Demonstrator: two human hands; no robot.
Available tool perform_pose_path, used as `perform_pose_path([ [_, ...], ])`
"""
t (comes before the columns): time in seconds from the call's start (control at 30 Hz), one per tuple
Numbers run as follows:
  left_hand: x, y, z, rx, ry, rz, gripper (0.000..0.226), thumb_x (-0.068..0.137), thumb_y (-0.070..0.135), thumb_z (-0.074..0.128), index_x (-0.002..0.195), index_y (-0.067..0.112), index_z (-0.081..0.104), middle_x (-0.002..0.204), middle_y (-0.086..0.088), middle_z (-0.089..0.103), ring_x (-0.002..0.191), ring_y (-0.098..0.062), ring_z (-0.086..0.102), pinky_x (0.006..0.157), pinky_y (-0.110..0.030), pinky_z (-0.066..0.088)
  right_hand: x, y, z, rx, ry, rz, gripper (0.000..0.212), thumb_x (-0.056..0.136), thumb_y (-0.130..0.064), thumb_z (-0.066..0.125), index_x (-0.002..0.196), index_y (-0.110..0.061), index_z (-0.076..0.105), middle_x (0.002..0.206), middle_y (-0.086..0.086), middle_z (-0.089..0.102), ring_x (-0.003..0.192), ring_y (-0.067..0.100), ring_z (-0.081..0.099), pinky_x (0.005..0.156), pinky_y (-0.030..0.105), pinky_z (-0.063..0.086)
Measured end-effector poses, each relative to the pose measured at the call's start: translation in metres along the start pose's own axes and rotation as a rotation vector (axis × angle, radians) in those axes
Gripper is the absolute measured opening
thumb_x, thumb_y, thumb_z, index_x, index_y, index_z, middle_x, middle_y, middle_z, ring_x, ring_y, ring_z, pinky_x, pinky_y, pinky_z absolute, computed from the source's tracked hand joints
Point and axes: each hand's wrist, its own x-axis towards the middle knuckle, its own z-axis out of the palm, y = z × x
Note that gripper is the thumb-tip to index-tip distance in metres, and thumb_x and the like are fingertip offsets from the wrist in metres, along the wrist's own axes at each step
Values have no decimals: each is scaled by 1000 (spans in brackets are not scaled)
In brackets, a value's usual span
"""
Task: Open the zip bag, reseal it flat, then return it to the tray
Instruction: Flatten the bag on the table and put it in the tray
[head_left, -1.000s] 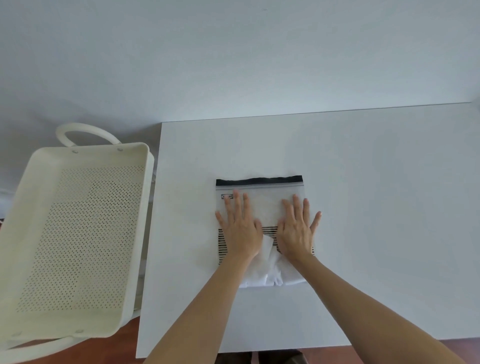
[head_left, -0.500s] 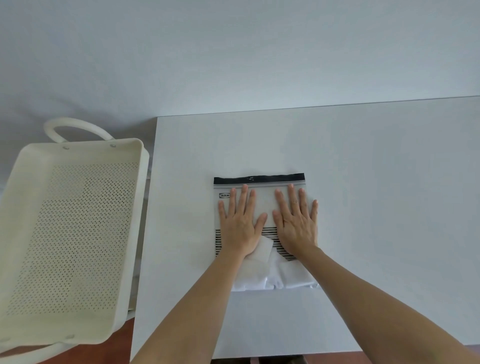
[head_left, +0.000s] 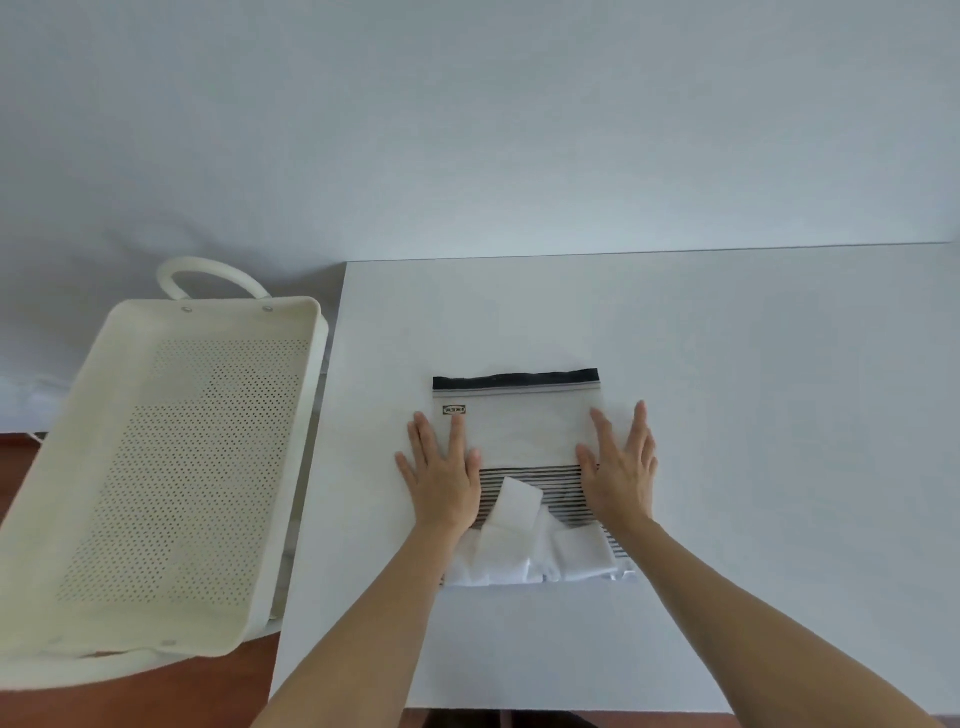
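**Tray's off to your left, so the left hand is the closer one**

Your zip bag (head_left: 519, 441) is lying flat on the white table (head_left: 727, 415), right in front of you, black zip strip on the far edge and the bag running away from you toward it. Your left hand (head_left: 444, 475) is flat and spread on the left side, your right hand (head_left: 621, 470) the same on the right side. Neither one is gripping anything, just palms pressing down.

The perforated tray (head_left: 171, 457) sits beside the table's left edge, well apart from the bag, so I'd guess the carry goes sideways to the left.

Looks-wise: clear plastic with a small logo near the top left, a band of black stripes across the middle, and white folded stuff bunched at the near end. The strip looks straight, though I can't tell if it's fully sealed.
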Motion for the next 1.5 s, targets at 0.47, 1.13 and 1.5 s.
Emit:
perform_pose_path([
  [0.47,-73,-4,-28,-467,112,-120,24,87,1,61,109,11,67,109,-8,67,102,-22,62,86,-21,44,-45,9,-25,166,-149,39,40,87,1,46,116,-18,64,107,11,70,104,32,59,86,35,49],
  [1.13,-56,-189,-213,-437,202,-33,57,87,-8,38,142,6,36,148,-10,36,136,-23,37,112,-27,25,-65,-236,-11,371,-84,-421,29,94,-4,49,115,-8,69,110,15,66,100,31,63,80,23,38],
  [1.5,-14,-336,-229,-338,111,-113,70,80,-19,39,145,8,34,151,-13,34,140,-28,34,116,-32,26,-111,-348,80,254,-233,-404,41,91,2,42,123,-10,66,120,11,64,107,27,62,94,31,47],
])
